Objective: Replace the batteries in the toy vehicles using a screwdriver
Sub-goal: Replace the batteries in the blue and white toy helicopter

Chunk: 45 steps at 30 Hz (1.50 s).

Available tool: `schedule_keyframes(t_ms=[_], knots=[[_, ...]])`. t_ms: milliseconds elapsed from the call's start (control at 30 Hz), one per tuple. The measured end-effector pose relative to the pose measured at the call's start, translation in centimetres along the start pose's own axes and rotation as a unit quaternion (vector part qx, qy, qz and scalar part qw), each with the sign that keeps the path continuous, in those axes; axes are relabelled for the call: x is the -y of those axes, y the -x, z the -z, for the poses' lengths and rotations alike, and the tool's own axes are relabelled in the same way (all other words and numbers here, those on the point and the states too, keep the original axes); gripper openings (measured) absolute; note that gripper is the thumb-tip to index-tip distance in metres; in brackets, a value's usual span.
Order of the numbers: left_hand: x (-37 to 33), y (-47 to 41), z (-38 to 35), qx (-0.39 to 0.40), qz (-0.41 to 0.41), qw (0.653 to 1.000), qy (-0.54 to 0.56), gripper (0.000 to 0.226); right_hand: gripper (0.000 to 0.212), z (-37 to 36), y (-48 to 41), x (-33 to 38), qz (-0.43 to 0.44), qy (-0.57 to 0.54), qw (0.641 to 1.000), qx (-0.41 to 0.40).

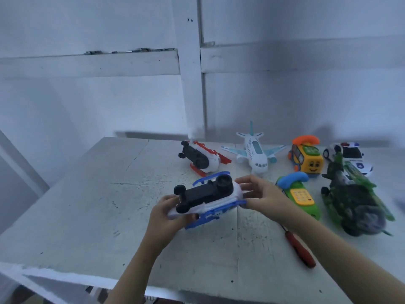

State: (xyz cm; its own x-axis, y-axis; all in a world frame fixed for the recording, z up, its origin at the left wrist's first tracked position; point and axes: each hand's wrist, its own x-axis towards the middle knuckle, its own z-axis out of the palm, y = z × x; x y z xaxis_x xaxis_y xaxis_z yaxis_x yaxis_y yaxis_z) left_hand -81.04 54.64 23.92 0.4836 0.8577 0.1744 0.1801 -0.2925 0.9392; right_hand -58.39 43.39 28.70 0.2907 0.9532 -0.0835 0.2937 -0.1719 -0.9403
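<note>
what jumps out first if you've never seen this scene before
The eye goes first to the blue-and-white toy helicopter, turned belly-up at the middle of the table and held at its ends by the left hand and right hand. Next come the bright toys crowded at the far right: a white airplane, a yellow phone car and a green camouflage helicopter. A red-handled screwdriver lies in neither hand, nearer the front edge.
</note>
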Motion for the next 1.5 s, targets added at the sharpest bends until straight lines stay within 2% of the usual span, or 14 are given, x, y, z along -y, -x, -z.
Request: schedule_keyframes(t_ms=[67, 133, 233, 300, 367, 433, 633, 767, 933, 1033, 1133, 1300, 1400, 1500], knots=[[0.4, 0.1, -0.6, -0.047, -0.021, 0.999, -0.017, 0.042, 0.025, 0.6, 0.7, 0.1, -0.02, 0.094, 0.992, -0.084], [0.6, 0.1, -1.0, -0.092, -0.042, 0.994, -0.033, 0.042, 0.01, 1.6, 1.6, 0.5, -0.045, 0.193, 0.973, -0.118], [1.2, 0.0, -1.6, -0.131, -0.08, 0.986, -0.07, 0.048, 0.029, 2.5, 3.5, 1.0, -0.138, 0.423, 0.894, -0.05], [1.6, 0.0, -2.2, -0.152, -0.09, 0.979, -0.101, 0.049, 0.031, 2.6, 4.9, 0.9, -0.208, 0.494, 0.844, -0.014], [1.8, -0.1, -2.6, -0.171, -0.104, 0.97, -0.136, 0.049, 0.033, 2.5, 6.1, 0.5, -0.238, 0.531, 0.813, -0.012], [1.8, -0.3, -3.2, -0.184, -0.123, 0.963, -0.151, 0.05, 0.039, 2.3, 6.8, -0.2, -0.239, 0.553, 0.798, -0.019], [1.7, -0.2, -4.6, -0.194, -0.144, 0.958, -0.153, 0.05, 0.021, 1.5, 7.3, -1.1, -0.197, 0.586, 0.783, -0.07], [2.4, 0.0, -4.7, -0.188, -0.157, 0.954, -0.171, 0.051, 0.026, 1.4, 7.6, -1.0, -0.215, 0.591, 0.775, -0.058], [2.6, 0.1, -4.5, -0.181, -0.158, 0.957, -0.16, 0.05, 0.022, 0.9, 7.8, -0.8, -0.227, 0.587, 0.775, -0.062], [2.6, 0.1, -4.5, -0.179, -0.157, 0.959, -0.156, 0.049, 0.013, 0.5, 7.8, 0.0, -0.186, 0.562, 0.798, -0.117], [2.6, 0.1, -4.5, -0.177, -0.154, 0.959, -0.157, 0.049, 0.021, 0.6, 7.5, 1.3, -0.095, 0.491, 0.842, -0.204], [2.5, 0.1, -4.3, -0.183, -0.163, 0.958, -0.148, 0.049, 0.02, 0.5, 6.6, 3.6, 0.114, 0.289, 0.919, -0.245], [2.6, 0.3, -4.2, -0.203, -0.162, 0.955, -0.141, 0.048, 0.022, -0.7, 6.6, 5.1, 0.21, 0.156, 0.932, -0.252], [2.5, 0.5, -4.3, -0.207, -0.169, 0.955, -0.131, 0.05, 0.026, -2.0, 6.3, 6.3, 0.273, 0.091, 0.931, -0.226]])
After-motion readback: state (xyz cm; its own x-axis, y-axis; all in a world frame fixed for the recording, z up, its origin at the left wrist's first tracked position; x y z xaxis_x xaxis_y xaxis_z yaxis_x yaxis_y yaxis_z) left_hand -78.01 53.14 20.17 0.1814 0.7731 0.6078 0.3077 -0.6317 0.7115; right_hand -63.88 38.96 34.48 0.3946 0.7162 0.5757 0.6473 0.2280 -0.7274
